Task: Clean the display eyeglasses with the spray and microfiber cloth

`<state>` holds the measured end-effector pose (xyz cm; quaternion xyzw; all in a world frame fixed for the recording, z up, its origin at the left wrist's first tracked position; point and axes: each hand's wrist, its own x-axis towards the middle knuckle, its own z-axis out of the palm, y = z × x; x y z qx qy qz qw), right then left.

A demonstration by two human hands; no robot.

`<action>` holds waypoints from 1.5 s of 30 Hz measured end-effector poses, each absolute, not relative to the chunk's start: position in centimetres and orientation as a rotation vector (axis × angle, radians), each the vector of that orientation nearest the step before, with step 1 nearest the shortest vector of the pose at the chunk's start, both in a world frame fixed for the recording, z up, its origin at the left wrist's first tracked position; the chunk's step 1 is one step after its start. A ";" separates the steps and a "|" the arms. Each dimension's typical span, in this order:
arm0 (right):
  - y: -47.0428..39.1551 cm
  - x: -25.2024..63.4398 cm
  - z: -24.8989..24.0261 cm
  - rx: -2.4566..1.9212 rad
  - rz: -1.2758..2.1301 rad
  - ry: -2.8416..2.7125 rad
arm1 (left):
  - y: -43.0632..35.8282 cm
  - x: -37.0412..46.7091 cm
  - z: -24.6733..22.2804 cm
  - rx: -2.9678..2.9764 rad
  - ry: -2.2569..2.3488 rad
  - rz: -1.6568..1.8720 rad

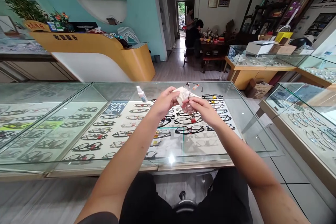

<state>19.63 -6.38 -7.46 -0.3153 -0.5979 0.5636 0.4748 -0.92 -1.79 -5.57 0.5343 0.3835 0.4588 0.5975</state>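
Note:
Above the glass display case (168, 161), both my hands meet around a pair of eyeglasses (187, 91). My left hand (166, 100) is closed on a white cloth (180, 96), which lies against one lens. With pinched fingers, my right hand (203, 107) grips the frame near its middle. The glasses are turned on end, one lens above the other, and a temple arm with an orange tag (195, 86) sticks out to the right. A white spray bottle (141, 94) stands upright on the glass, left of my hands.
Rows of eyeglasses (189, 130) lie inside the case below. More glass cases stand at the left and right (307, 122). Beyond is a yellow and white counter (105, 47). Two people are at the back, one seated (193, 36) at a dark table. Cardboard boxes (258, 89) sit at right.

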 end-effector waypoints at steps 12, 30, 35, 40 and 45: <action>-7.1 19.9 -9.2 -0.846 1.307 -1.591 | -3.6 -1.0 -7.2 1.408 0.831 1.166; -8.1 20.1 -7.9 -0.597 1.389 -1.654 | -5.1 -0.2 -6.5 1.237 0.468 0.973; -7.9 20.3 -8.0 -0.588 1.462 -1.633 | -5.1 -0.4 -6.2 1.212 0.350 0.893; -8.0 20.3 -8.0 -0.595 1.548 -1.590 | -4.8 -0.7 -6.3 1.275 0.307 0.856; -7.8 20.2 -8.0 -0.592 1.529 -1.605 | -5.1 0.0 -6.5 1.317 0.384 1.012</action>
